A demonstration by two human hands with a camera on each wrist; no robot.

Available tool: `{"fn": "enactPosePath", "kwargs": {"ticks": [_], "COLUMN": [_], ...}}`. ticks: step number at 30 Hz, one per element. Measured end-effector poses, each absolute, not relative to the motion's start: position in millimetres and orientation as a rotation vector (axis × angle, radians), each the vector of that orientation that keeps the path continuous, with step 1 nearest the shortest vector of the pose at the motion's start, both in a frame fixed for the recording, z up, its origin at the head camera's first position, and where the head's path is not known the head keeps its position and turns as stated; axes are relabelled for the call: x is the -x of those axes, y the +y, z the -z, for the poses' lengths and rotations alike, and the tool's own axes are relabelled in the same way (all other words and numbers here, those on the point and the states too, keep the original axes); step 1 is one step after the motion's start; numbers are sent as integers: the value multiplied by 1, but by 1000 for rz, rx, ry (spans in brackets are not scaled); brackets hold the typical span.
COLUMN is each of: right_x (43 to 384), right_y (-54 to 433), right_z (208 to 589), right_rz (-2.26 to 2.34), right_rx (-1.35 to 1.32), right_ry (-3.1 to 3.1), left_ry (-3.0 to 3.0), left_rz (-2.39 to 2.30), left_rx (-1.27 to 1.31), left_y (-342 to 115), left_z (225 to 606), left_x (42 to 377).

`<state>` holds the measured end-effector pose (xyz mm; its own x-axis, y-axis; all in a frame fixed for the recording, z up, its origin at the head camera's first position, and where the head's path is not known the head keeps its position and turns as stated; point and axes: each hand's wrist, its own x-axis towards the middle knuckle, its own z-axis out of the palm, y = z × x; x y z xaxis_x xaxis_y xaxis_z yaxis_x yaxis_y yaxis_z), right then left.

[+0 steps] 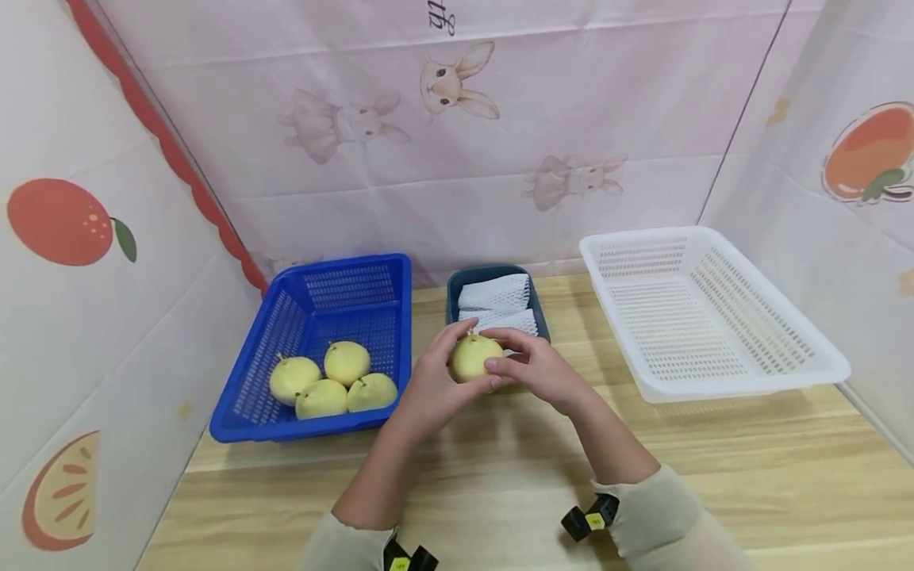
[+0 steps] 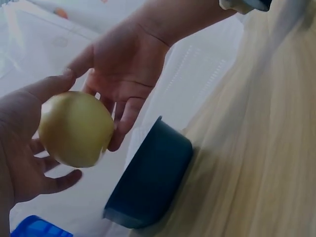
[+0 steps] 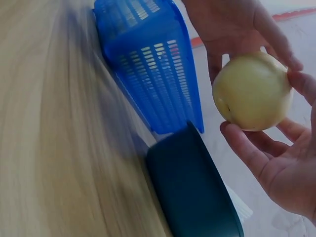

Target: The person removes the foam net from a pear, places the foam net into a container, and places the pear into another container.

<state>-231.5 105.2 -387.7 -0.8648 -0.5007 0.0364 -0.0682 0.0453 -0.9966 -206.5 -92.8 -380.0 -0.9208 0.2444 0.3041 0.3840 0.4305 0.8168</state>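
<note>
Both hands hold one pale yellow pear [image 1: 473, 358] between them, raised over the table's middle. From the left, the left hand [image 1: 432, 388] curls its fingers and thumb round the fruit. The right hand [image 1: 546, 373] grips its other side with thumb and fingertips, as the right wrist view shows from below. The pear [image 3: 253, 91] is upright, its stem at the top in the head view. Just behind the hands stands a small dark teal tray [image 2: 150, 177] with white foam net sleeves [image 1: 494, 293] lying in it; the hands partly hide its near end.
At the left, a blue slotted basket [image 1: 357, 297] contains several yellow pears [image 1: 347, 362] grouped at its near side. A white slotted basket [image 1: 685, 317] with nothing in it stands at the right. Printed cloth walls [image 1: 643, 79] enclose the wooden table [image 1: 500, 484] at the back and sides.
</note>
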Motion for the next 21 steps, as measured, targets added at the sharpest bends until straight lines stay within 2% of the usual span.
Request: {"fn": "enactPosePath", "kwargs": {"ticks": [9,16,21], "right_x": [231,220,208], "right_y": [77,45,20], "right_z": [388,398,401], "right_rz": [1999,1659,1473], "right_rx": [577,781,954], "right_ry": [1969,2341,2382], "left_ry": [-2607,-2707,-2809], "left_rz": [1282,1215,1115], "left_rx": [541,260,87], "left_y": [-129,-205,-266], "left_z": [347,316,315], "left_x": [210,226,247]}}
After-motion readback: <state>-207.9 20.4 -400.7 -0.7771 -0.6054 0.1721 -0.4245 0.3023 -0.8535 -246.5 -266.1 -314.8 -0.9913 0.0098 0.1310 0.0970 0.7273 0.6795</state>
